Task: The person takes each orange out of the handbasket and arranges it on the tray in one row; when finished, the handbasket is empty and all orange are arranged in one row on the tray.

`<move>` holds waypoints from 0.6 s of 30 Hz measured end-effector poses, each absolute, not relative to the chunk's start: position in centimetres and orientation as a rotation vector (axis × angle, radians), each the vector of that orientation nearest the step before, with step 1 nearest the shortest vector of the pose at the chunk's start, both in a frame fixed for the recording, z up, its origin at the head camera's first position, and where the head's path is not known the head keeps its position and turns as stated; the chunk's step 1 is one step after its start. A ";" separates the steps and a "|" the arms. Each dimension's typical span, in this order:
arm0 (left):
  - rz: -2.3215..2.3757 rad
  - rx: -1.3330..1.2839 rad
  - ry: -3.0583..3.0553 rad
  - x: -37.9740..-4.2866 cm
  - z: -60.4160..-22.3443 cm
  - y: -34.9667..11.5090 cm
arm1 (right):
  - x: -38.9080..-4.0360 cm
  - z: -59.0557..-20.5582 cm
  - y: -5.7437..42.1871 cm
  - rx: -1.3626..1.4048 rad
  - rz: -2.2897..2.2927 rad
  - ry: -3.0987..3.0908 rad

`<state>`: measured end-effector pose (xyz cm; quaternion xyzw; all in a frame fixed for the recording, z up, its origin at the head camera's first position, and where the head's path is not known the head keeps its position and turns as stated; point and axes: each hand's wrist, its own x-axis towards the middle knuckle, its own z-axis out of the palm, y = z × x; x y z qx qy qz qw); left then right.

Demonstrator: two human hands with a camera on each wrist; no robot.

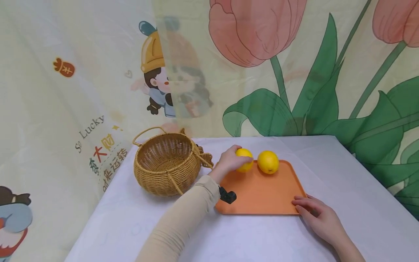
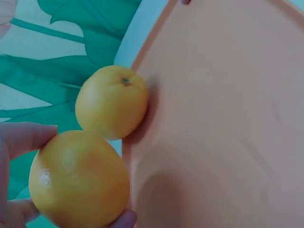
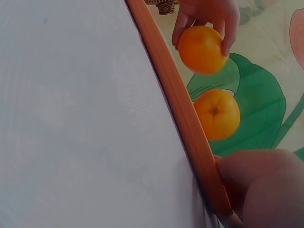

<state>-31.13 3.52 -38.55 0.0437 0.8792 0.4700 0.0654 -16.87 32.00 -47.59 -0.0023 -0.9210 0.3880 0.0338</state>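
My left hand (image 1: pixel 230 160) grips an orange (image 1: pixel 245 167) over the back of the orange-coloured tray (image 1: pixel 262 194). In the left wrist view, thumb and fingers stand around this held orange (image 2: pixel 78 180); a shadow lies apart from it on the tray, so it looks slightly raised. Just to its right, a second orange (image 1: pixel 268 162) sits by the tray's back rim, its stem end showing in the right wrist view. My right hand (image 1: pixel 322 218) rests at the tray's front right corner, fingertips touching the rim. Whether any finger reaches under the rim is hard to see.
Left of the tray stands a round wicker basket (image 1: pixel 167 173) with raised handles, its inside showing no contents. A white cloth (image 1: pixel 157 222) covers the table. Printed curtains with tulips (image 1: pixel 255 29) hang close behind. A small black device (image 1: pixel 228 195) sits at my left wrist.
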 end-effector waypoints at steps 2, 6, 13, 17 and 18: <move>1.433 0.098 2.650 -31.2 -38.8 3.7 | -16.9 -47.6 32.0 -0.006 1.192 -2.833; 1.458 0.044 2.644 -31.3 -39.3 3.8 | -16.9 -47.6 32.0 -0.003 1.191 -2.827; 1.445 0.014 2.682 -31.3 -39.6 3.9 | -16.9 -47.5 32.0 0.012 1.190 -2.815; 1.451 0.003 2.694 -31.4 -39.8 4.0 | -16.9 -47.4 31.9 -0.004 1.186 -2.826; 1.453 0.001 2.695 -31.4 -39.9 4.0 | -16.9 -47.4 31.9 -0.005 1.188 -2.828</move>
